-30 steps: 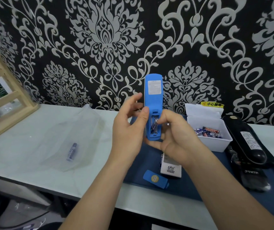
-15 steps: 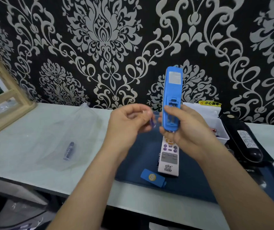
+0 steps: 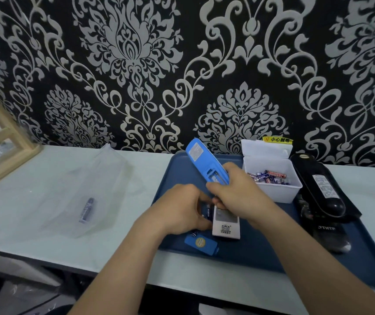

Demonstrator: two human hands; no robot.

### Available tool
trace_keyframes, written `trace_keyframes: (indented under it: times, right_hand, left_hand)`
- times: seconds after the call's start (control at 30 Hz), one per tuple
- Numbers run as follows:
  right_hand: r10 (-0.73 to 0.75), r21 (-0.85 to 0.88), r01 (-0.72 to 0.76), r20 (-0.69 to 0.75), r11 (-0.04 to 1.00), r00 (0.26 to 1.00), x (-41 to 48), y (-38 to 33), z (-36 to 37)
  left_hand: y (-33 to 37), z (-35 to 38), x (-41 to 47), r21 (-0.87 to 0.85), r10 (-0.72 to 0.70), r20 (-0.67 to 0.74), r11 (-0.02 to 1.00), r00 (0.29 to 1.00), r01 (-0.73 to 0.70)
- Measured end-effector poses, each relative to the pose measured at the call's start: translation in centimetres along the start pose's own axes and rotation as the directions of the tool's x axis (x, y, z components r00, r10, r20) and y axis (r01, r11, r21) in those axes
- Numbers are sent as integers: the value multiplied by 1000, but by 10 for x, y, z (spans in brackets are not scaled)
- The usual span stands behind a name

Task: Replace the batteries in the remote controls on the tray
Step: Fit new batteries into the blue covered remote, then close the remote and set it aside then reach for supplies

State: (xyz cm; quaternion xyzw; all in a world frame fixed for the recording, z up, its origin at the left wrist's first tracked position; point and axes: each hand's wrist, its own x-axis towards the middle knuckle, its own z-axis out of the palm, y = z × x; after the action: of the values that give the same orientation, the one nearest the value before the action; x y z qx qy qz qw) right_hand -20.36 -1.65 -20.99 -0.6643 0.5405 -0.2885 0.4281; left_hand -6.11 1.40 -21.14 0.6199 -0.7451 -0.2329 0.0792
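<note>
My right hand (image 3: pixel 238 192) grips the lower end of a blue remote (image 3: pixel 199 155), back side up, tilted up and to the left, its battery compartment uncovered. My left hand (image 3: pixel 179 208) is low over the dark blue tray (image 3: pixel 261 251), fingers curled on a small blue-labelled battery (image 3: pixel 208 213) beside a white remote (image 3: pixel 226 226). The blue battery cover (image 3: pixel 201 243) lies on the tray just in front of my left hand. A white box (image 3: pixel 275 192) of several batteries stands at the back of the tray.
Two black remotes (image 3: pixel 320 185) (image 3: pixel 329 233) lie on the tray's right side. A clear plastic bag (image 3: pixel 68 189) with one battery (image 3: pixel 86 210) inside lies on the pale table to the left. A wooden frame (image 3: pixel 4 142) stands at far left.
My left hand pulled a battery out of the blue remote and dropped down to the tray. My right hand lowered the blue remote and tilted it to the left.
</note>
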Motion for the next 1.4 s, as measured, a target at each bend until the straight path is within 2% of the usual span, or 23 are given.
trace_keyframes:
  times: [0.07, 0.1, 0.13, 0.17, 0.2, 0.23, 0.27, 0.3, 0.4, 0.47, 0.53, 0.63, 0.73, 0.8, 0.87, 0.93, 1.0, 1.07, 1.13, 1.17, 1.23, 1.3, 1.4]
  right_hand:
    - [-8, 157, 11, -21, 988, 1000, -1, -3, -1]
    - [-13, 261, 24, -45, 965, 999, -2, -5, -4]
    - [-23, 343, 49, -79, 938, 997, -3, -9, -6]
    - [-34, 397, 82, -127, 914, 991, -4, -12, -11]
    - [-42, 433, 119, -182, 894, 982, -6, -15, -18]
    - [-49, 460, 161, -245, 873, 968, -6, -17, -25]
    - [-48, 473, 197, -309, 859, 950, -6, -17, -31]
    - [-39, 472, 228, -376, 851, 926, -5, -17, -37]
    - [3, 417, 264, -539, 870, 842, 1, -8, -56]
    - [24, 398, 271, -599, 876, 801, 5, -4, -64]
    - [32, 387, 278, -630, 879, 776, 8, 0, -72]
    - [58, 419, 260, -611, 870, 790, 12, 4, -76]
    - [52, 452, 254, -562, 855, 826, 13, -1, -66]
    - [39, 488, 253, -511, 835, 859, 11, -8, -56]
    - [27, 546, 237, -431, 804, 902, 12, -17, -40]
    - [28, 598, 193, -339, 778, 940, 11, -23, -24]
    - [25, 642, 137, -238, 754, 971, 12, -33, -4]
    - [25, 676, 87, -154, 732, 988, 12, -38, 9]
    - [33, 702, 43, -94, 711, 995, 13, -42, 21]
    - [23, 709, 30, -65, 704, 998, 14, -46, 30]
    - [-4, 714, 15, -18, 700, 1000, 13, -48, 39]
    - [-52, 718, 1, 49, 696, 997, 12, -53, 53]
    - [-140, 639, 27, 128, 769, 982, 7, -59, 70]
  left_hand:
    - [-4, -5, 3, 8, -24, -111, 1000, 994, 25]
    - [-5, -8, 5, -47, -48, -206, 998, 977, 39]
    - [-6, -11, 6, -189, -91, -298, 981, 950, 35]
    - [-2, -14, 6, -406, -144, -347, 914, 927, -11]
    - [8, -16, 7, -621, -180, -353, 779, 918, -87]
    - [21, -19, 9, -766, -186, -343, 623, 921, -160]
    - [35, -20, 13, -817, -171, -353, 535, 920, -214]
    - [48, -20, 19, -816, -143, -379, 518, 914, -257]
    - [81, -13, 45, -754, -98, -447, 576, 889, -316]
    - [88, -6, 59, -683, -67, -476, 656, 877, -321]
    - [89, 6, 68, -583, -12, -443, 763, 896, -278]
    - [83, 16, 69, -500, -52, -417, 847, 908, -181]
    - [76, 4, 56, -549, -141, -510, 813, 849, -195]
    - [67, -12, 40, -486, -155, -596, 850, 788, -201]
    - [50, -33, 15, -318, -154, -688, 942, 709, -103]
    - [27, -52, -11, -161, -175, -752, 984, 635, 80]
    - [-8, -71, -37, -106, -235, -790, 962, 567, 252]
    - [-43, -80, -50, -39, -270, -798, 915, 538, 401]
    - [-74, -81, -59, 20, -355, -728, 844, 587, 536]
    - [-86, -81, -64, -33, -435, -648, 837, 626, 547]
    - [-89, -76, -66, -274, -509, -426, 860, 748, 430]
    - [-93, -71, -69, -475, -494, -258, 813, 830, 336]
    - [-90, -66, -69, -457, -381, -51, 831, 923, 317]
